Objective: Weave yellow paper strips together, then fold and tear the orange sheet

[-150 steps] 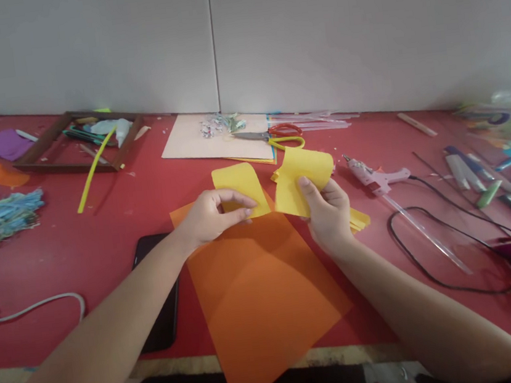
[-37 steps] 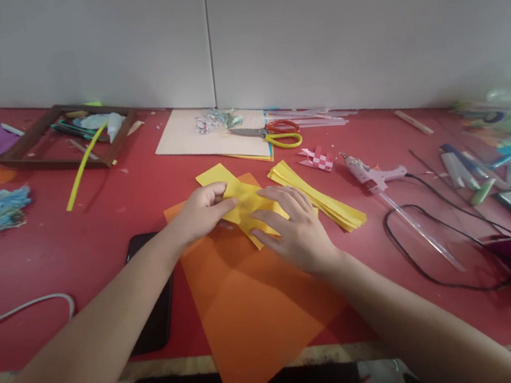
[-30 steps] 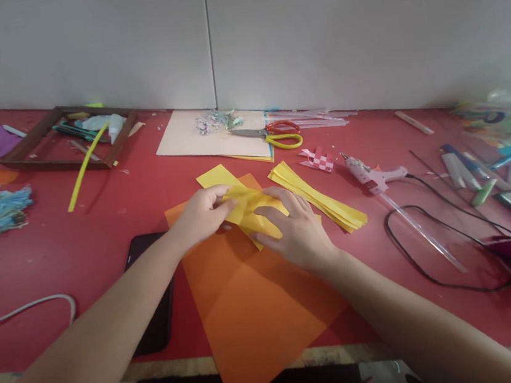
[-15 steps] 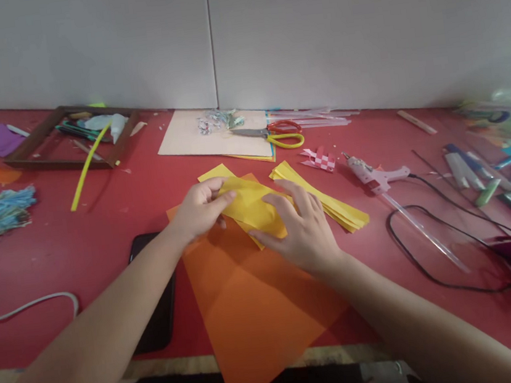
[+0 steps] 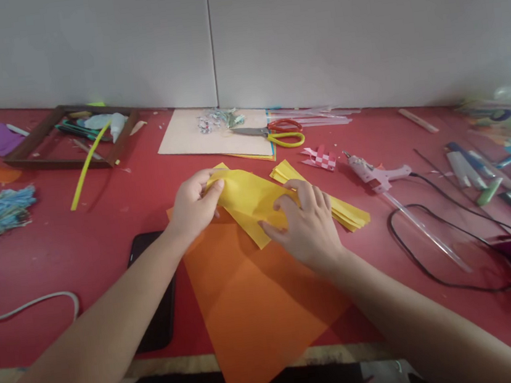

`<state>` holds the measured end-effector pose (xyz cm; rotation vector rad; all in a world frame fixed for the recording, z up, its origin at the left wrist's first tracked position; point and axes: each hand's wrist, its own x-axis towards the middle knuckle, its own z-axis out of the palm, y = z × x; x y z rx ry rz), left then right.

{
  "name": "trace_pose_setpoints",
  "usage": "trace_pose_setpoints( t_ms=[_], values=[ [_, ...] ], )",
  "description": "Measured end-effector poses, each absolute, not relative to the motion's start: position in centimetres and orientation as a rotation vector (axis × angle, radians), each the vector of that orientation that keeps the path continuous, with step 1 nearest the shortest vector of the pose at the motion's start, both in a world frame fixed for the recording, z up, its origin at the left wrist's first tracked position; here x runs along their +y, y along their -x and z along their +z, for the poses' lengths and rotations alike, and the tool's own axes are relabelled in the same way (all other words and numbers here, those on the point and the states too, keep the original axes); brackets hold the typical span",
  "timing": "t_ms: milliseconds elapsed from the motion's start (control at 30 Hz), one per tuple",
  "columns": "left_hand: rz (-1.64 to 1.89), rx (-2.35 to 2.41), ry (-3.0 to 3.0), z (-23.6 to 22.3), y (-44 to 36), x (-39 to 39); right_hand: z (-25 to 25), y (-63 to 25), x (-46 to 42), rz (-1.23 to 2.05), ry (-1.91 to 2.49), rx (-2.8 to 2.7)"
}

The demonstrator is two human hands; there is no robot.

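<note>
My left hand is closed on the left end of a yellow sheet of paper, thumb on top. The sheet is slightly bowed and raised over an orange sheet. At its right end my right hand has curled fingers, with the thumb near the lower edge; part of the grip is hidden. Beneath the held sheet lies another yellow strip, set at a slant. A stack of yellow strips rests just right of my right hand.
Scissors lie on pale sheets near the wall. A pink glue gun with a trailing cord is to the right, by a woven pink paper piece. A phone lies under my left forearm. A wooden frame stands far left.
The held yellow sheet has been lifted slightly and bowed, its left end shifting left with my left hand. My right hand has moved slightly right, fingers more curled at the sheet's end.
</note>
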<state>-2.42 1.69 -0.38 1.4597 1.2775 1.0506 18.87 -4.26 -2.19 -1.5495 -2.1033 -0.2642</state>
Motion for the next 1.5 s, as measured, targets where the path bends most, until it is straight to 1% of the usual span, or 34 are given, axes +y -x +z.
trace_pose_setpoints(
  t_ms=[100,200,300,533,733,867,1033,1267,1500],
  values=[
    [0.966,1.123,-1.442,-0.1,2.3,1.6,-2.1,-18.7,-4.3,-0.256,1.536,-2.086],
    [0.778,0.958,-1.402,0.2,2.2,1.2,-1.9,-18.5,-4.4,-0.22,1.461,-2.071],
    [0.672,0.907,-1.383,0.5,2.0,1.0,-1.7,-18.5,-4.4,-0.184,1.36,-2.071],
    [0.793,1.021,-1.339,0.6,1.9,1.1,-1.6,-18.8,-4.4,-0.241,1.31,-2.072],
    [0.691,1.017,-1.348,0.1,2.2,1.3,-1.5,-18.8,-4.3,-0.268,1.291,-2.125],
    [0.65,1.076,-1.356,0.0,2.2,1.1,-1.6,-18.8,-4.4,-0.218,1.28,-2.221],
    [0.646,1.126,-1.519,-0.3,2.1,1.0,-1.8,-18.6,-4.5,-0.172,1.264,-2.308],
    [0.61,1.075,-1.443,-0.4,2.1,1.1,-1.8,-18.8,-4.4,-0.21,1.298,-2.297],
    [0.615,0.965,-1.382,0.0,2.1,1.1,-1.7,-18.9,-4.3,-0.266,1.109,-2.282]
  ],
)
